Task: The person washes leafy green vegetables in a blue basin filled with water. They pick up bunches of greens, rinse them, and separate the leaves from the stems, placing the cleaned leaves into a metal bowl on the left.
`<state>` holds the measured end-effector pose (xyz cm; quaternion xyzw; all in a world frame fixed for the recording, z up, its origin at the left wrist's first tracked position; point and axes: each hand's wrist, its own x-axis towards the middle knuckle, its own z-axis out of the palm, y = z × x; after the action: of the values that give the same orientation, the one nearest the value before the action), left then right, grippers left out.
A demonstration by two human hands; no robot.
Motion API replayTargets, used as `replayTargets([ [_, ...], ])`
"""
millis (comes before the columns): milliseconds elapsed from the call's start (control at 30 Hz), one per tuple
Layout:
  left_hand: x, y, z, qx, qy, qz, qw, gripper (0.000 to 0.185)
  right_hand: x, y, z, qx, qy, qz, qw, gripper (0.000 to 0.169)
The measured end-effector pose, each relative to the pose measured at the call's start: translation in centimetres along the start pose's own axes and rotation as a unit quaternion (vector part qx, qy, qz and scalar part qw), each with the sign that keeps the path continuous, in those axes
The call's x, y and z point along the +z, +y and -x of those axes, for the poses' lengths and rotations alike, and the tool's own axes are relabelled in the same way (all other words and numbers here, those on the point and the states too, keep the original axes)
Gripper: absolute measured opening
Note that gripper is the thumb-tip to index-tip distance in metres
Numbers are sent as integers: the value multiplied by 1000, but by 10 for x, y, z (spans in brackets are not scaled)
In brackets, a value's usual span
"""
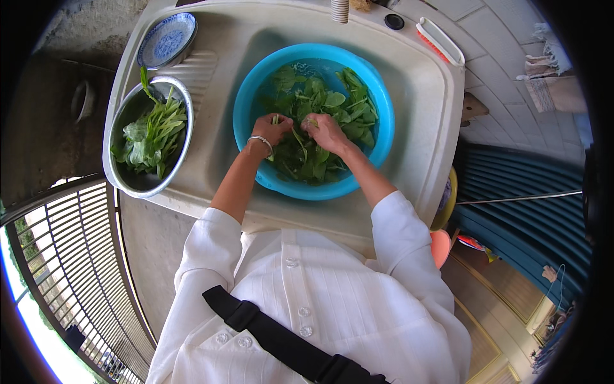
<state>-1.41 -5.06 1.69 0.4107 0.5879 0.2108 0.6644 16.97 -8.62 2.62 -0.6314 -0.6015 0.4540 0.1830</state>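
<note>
A blue plastic basin full of water stands in the sink, with leafy greens afloat and sunk in it. My left hand, wearing a bangle, is over the basin's left half with green stems pinched between its fingers. Opposite it, my right hand grips a pale stem piece at its fingertips. A small gap separates the two hands, just above the water. To the left, a metal bowl holds more leafy greens, stems pointing up.
Blue-patterned plates are stacked on the sink's ridged drainboard. A faucet spout hangs at the far edge. Nearby lie a black round lid and a scrub brush. A barred window railing is at lower left.
</note>
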Motion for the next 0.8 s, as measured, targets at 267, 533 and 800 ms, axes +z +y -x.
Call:
replayTargets([
  [267, -1, 32, 16, 23, 1, 53, 998, 21, 4, -35, 17, -98, 121, -39, 987, 29],
  [533, 2, 25, 18, 65, 55, -6, 996, 24, 16, -42, 22, -60, 107, -75, 990, 18],
  [800, 2, 21, 15, 121, 48, -54, 990, 22, 6, -40, 20, -62, 20, -78, 995, 23],
])
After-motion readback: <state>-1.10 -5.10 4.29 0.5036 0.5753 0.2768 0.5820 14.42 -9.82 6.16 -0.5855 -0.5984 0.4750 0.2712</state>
